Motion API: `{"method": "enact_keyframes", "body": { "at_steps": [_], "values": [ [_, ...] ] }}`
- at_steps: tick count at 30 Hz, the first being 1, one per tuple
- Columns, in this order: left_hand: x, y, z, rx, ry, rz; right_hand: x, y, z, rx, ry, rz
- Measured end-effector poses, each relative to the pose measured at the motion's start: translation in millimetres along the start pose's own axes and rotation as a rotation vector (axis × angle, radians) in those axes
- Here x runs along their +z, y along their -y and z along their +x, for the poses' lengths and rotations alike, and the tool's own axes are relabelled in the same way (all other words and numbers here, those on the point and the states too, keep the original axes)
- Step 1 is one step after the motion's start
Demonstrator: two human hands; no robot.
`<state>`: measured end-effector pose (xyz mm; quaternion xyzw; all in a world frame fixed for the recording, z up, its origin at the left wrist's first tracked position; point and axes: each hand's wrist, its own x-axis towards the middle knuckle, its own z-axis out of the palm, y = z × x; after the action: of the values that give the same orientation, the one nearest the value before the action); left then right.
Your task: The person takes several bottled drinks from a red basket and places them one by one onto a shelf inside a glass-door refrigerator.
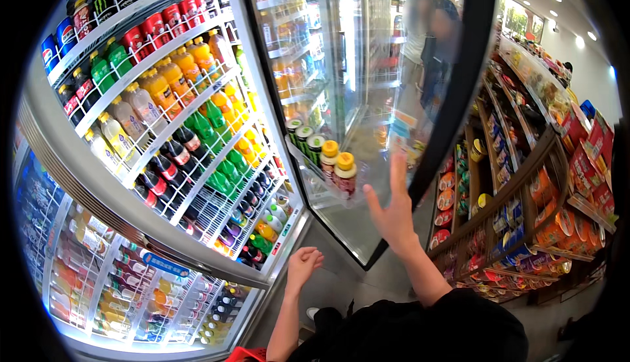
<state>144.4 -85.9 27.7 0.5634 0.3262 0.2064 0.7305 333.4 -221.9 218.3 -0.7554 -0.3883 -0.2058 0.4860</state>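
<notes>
My right hand (393, 209) is raised with fingers apart in front of a glass cooler door (339, 229), which stands swung out. Whether the fingertips touch the glass cannot be told. A rack on the door holds two yellow-capped bottles (346, 167) and several dark green cans (315, 145). Lower down, my left hand (302, 266) hangs with its fingers curled and nothing visible in them, near the cooler's lower corner. Inside the lit cooler, wire shelves (211, 219) carry cola bottles (167, 160), green bottles (211, 116), orange juice bottles (160, 89) and red cans (155, 30).
Another cooler (142, 283) full of bottles stands at the left. Snack shelves (497, 199) with packets and instant noodle cups (445, 199) line the right side. Part of a red basket (246, 353) shows below my left forearm. Blurred people (433, 57) appear in the door glass.
</notes>
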Motion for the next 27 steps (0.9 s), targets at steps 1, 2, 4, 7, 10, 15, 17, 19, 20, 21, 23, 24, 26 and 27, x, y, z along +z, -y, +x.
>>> {"method": "enact_keyframes", "body": {
  "at_steps": [1,2,4,7,10,15,17,19,20,21,23,24,26,27],
  "values": [
    [16,0,-5,-0.010,0.055,-0.018,-10,-1,-8,0.001,0.054,0.116],
    [35,-3,-7,-0.010,0.065,-0.020,-20,-3,-14,-0.002,0.101,0.230],
    [73,-5,-16,0.082,0.174,0.012,-39,-9,-28,-0.054,0.001,0.261],
    [108,-9,-36,0.188,0.195,0.146,-52,-19,-50,0.057,-0.050,0.510],
    [133,-14,-51,0.287,0.187,0.183,-63,-36,-54,0.059,-0.223,0.485],
    [123,8,-69,0.341,-0.059,0.162,-48,-37,-43,0.145,0.033,0.485],
    [115,8,-78,0.382,-0.178,0.137,-35,-31,-49,0.195,0.225,0.630],
    [107,5,-83,0.385,-0.229,0.133,-21,-23,-56,0.227,0.402,0.812],
    [99,5,-89,0.383,-0.277,0.134,-8,-22,-65,0.202,0.459,0.847],
    [88,10,-91,0.409,-0.320,0.154,-1,-11,-72,0.202,0.471,0.869],
    [73,13,-97,0.422,-0.402,0.145,11,6,-81,0.201,0.523,0.910],
    [68,14,-100,0.436,-0.443,0.137,16,11,-83,0.206,0.550,0.904],
    [54,19,-97,0.433,-0.528,0.175,23,25,-84,0.210,0.642,0.911],
    [45,21,-98,0.441,-0.553,0.176,25,36,-84,0.216,0.682,0.918]
  ]
}}
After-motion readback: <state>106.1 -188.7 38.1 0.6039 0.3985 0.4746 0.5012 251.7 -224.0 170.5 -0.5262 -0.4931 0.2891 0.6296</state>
